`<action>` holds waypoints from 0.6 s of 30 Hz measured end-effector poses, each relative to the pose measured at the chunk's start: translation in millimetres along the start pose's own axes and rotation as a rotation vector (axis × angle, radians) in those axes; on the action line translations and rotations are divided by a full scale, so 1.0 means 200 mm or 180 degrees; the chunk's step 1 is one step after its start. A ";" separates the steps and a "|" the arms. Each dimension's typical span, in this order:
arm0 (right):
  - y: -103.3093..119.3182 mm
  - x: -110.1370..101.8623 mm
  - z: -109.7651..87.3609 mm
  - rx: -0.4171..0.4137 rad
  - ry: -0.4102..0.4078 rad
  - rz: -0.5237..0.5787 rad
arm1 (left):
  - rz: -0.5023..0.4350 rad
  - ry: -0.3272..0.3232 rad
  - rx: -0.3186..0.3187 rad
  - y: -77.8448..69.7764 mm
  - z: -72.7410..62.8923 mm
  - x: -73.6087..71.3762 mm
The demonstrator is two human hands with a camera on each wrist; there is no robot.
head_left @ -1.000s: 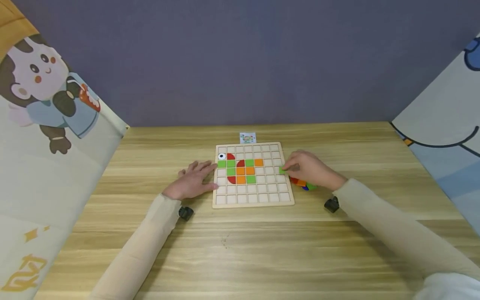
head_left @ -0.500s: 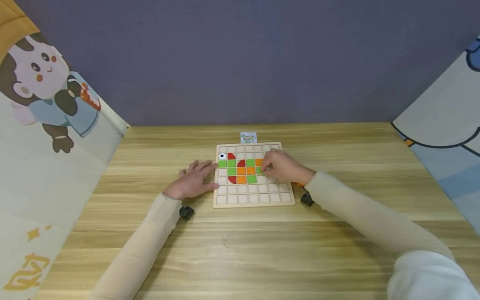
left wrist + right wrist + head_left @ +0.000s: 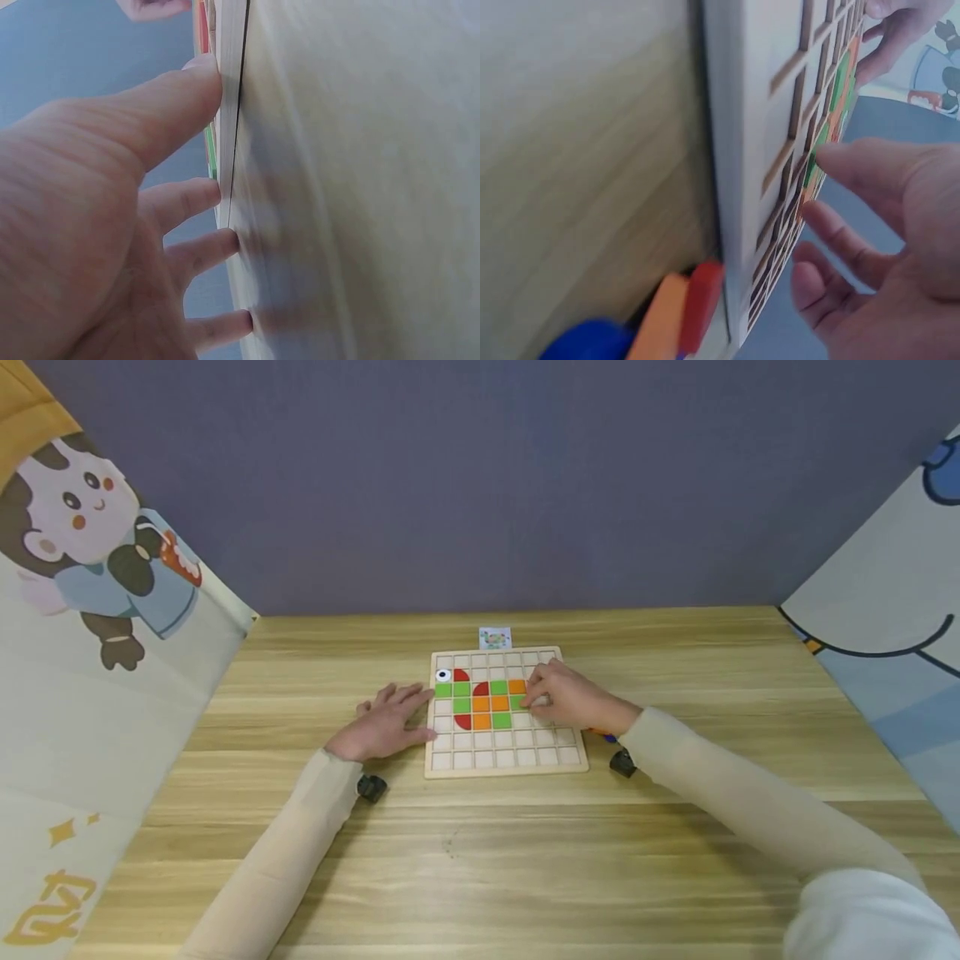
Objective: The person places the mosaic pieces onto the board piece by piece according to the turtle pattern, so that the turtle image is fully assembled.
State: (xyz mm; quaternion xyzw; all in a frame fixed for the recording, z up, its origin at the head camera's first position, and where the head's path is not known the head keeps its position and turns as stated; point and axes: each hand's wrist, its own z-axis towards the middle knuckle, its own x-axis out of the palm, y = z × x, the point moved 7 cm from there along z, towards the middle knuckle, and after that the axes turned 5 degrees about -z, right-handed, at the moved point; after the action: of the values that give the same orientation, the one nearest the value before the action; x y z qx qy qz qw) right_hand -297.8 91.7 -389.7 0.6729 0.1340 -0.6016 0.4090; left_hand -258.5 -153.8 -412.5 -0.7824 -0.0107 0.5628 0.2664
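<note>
A wooden grid board (image 3: 507, 770) lies on the table, with green, orange and red tiles and a round eye tile (image 3: 443, 676) set in its cells. My left hand (image 3: 382, 727) rests at the board's left edge, fingers spread; in the left wrist view its thumb (image 3: 187, 94) touches the rim. My right hand (image 3: 573, 697) is over the right half of the board, with fingertips at a green square tile (image 3: 517, 702) below an orange one (image 3: 517, 687). In the right wrist view the thumb (image 3: 847, 161) touches that green tile, and the index finger is apart from the thumb.
A small picture card (image 3: 495, 637) lies just behind the board. Loose tiles, blue (image 3: 589, 343), orange (image 3: 658, 319) and red (image 3: 702, 306), lie beside the board's right edge, partly hidden by the right arm in the head view. A dark wall (image 3: 510, 485) stands behind the table.
My right hand has carried a green tile left from the board's right edge to the cell below the orange tile, and its fingers have since loosened. The left hand has stayed in place.
</note>
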 end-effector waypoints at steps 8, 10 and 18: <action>-0.08 -0.12 -0.16 0.0172 -0.0102 0.0149 | 0.0002 -0.0023 0.0008 0.00 0.00 0.00; -0.12 -0.15 -0.21 0.0254 -0.0085 0.0073 | -0.0007 -0.0013 0.0006 0.00 0.00 0.00; -0.19 -0.16 -0.42 0.0138 -0.0053 -0.0235 | -0.0001 -0.0002 0.0030 0.01 0.00 0.00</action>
State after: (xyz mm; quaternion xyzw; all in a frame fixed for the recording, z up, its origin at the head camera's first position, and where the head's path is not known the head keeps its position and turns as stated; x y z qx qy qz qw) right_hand -272.8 185.3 -380.0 0.6711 0.1423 -0.6247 0.3729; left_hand -259.5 -154.6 -413.1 -0.7809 -0.0083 0.5631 0.2702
